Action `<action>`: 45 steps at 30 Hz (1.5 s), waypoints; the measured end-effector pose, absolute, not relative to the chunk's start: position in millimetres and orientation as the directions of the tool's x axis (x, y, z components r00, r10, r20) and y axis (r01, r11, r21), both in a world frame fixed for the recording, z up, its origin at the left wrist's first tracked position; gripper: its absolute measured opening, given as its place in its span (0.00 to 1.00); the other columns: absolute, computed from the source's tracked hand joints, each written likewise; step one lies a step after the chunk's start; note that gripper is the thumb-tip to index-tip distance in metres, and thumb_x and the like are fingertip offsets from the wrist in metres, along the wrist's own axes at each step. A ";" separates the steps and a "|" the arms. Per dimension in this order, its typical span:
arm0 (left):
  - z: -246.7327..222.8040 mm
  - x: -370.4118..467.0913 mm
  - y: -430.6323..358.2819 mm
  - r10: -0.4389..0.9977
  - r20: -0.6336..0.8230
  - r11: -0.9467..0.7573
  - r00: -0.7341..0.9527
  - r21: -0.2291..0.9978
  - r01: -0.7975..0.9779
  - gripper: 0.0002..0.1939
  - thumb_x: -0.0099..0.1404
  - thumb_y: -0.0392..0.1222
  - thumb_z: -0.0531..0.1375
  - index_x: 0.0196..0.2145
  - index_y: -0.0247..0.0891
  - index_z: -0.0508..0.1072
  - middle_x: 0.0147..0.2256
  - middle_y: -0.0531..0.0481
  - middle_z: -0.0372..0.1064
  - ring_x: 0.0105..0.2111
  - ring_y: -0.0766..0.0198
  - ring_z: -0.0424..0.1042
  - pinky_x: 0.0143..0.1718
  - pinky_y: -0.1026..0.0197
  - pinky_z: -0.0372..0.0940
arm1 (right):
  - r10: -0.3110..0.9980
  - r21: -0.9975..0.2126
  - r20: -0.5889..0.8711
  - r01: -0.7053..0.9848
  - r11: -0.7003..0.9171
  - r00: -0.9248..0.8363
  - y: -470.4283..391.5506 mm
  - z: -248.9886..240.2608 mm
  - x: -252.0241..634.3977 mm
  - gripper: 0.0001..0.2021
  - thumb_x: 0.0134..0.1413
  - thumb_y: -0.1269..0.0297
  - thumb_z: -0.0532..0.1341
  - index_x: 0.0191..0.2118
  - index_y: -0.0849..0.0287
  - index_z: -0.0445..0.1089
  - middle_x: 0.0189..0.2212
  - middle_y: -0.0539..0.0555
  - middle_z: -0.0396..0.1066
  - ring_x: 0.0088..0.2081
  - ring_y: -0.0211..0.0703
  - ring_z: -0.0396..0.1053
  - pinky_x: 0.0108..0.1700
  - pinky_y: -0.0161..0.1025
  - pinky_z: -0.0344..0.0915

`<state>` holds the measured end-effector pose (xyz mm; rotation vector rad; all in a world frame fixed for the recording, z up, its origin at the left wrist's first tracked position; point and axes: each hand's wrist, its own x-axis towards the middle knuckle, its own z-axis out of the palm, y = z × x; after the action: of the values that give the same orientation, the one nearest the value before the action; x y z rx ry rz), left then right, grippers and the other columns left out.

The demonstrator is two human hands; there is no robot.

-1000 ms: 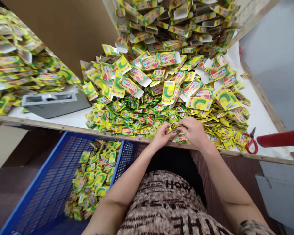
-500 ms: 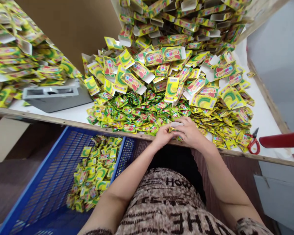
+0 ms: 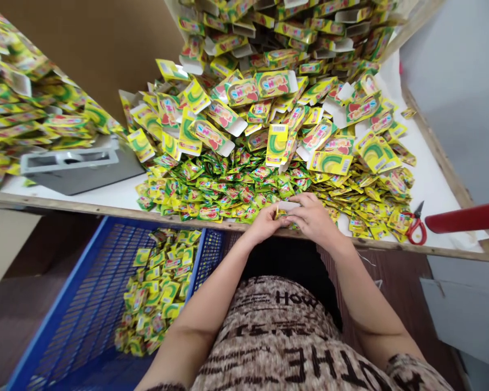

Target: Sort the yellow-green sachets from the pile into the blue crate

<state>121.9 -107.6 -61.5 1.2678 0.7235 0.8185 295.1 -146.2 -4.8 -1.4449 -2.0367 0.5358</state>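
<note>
Both my hands meet at the front edge of the table around one small yellow box with a white flap (image 3: 288, 206). My left hand (image 3: 267, 221) pinches its left end, and my right hand (image 3: 313, 218) has its fingers over the right side. Most of the box is hidden by my fingers. Just beyond my hands lie many green and yellow sachets (image 3: 236, 193) in a loose heap. Behind them are piled small yellow boxes (image 3: 277, 144), several with white end flaps standing open.
Red-handled scissors (image 3: 416, 231) lie at the table's right, beside a red bar (image 3: 468, 216). A grey holder (image 3: 81, 165) stands at the left, near a brown cardboard panel (image 3: 93, 43). Below left, a blue crate (image 3: 65, 304) contains many yellow boxes (image 3: 163, 288).
The view has shifted slightly, so the table's contents appear a little further left. My hands keep hold of the same box, with only small finger movement.
</note>
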 end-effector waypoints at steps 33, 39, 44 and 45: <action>-47.5 113.5 -95.5 0.938 -0.094 0.183 0.334 0.952 -0.246 0.15 0.51 0.42 0.71 0.38 0.38 0.81 0.39 0.47 0.79 0.39 0.60 0.76 0.48 0.56 0.69 | 0.982 -0.996 0.001 0.085 -0.015 0.187 -130.6 -31.9 282.5 0.12 0.46 0.61 0.68 0.39 0.56 0.79 0.31 0.51 0.75 0.24 0.35 0.66 0.26 0.34 0.66; -50.5 118.4 -92.1 0.966 0.047 -0.034 0.253 0.998 -0.055 0.12 0.58 0.46 0.66 0.39 0.40 0.82 0.40 0.45 0.79 0.42 0.58 0.76 0.49 0.54 0.68 | 0.983 -0.998 -0.054 0.028 -0.060 0.177 -125.3 -26.4 284.7 0.12 0.45 0.54 0.69 0.32 0.57 0.79 0.27 0.52 0.76 0.22 0.37 0.67 0.25 0.37 0.69; -50.3 122.9 -92.8 0.960 0.025 -0.005 0.279 0.997 -0.071 0.16 0.58 0.46 0.66 0.44 0.38 0.79 0.39 0.46 0.79 0.37 0.61 0.76 0.43 0.58 0.69 | 0.972 -0.995 -0.079 0.036 -0.089 0.220 -128.4 -31.5 284.7 0.12 0.42 0.55 0.71 0.32 0.57 0.79 0.27 0.52 0.75 0.23 0.39 0.69 0.25 0.38 0.70; -50.4 122.9 -92.8 0.958 0.045 -0.033 0.284 0.998 -0.048 0.15 0.58 0.46 0.66 0.42 0.38 0.80 0.38 0.46 0.79 0.36 0.61 0.76 0.42 0.58 0.69 | 0.974 -0.996 -0.061 0.054 -0.074 0.217 -129.3 -33.5 285.6 0.12 0.43 0.55 0.70 0.33 0.57 0.79 0.28 0.53 0.75 0.24 0.39 0.69 0.25 0.39 0.71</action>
<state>122.9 -92.8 -50.4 1.3290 0.9446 1.0417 285.6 -129.3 -33.5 -1.3987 -1.0583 1.0653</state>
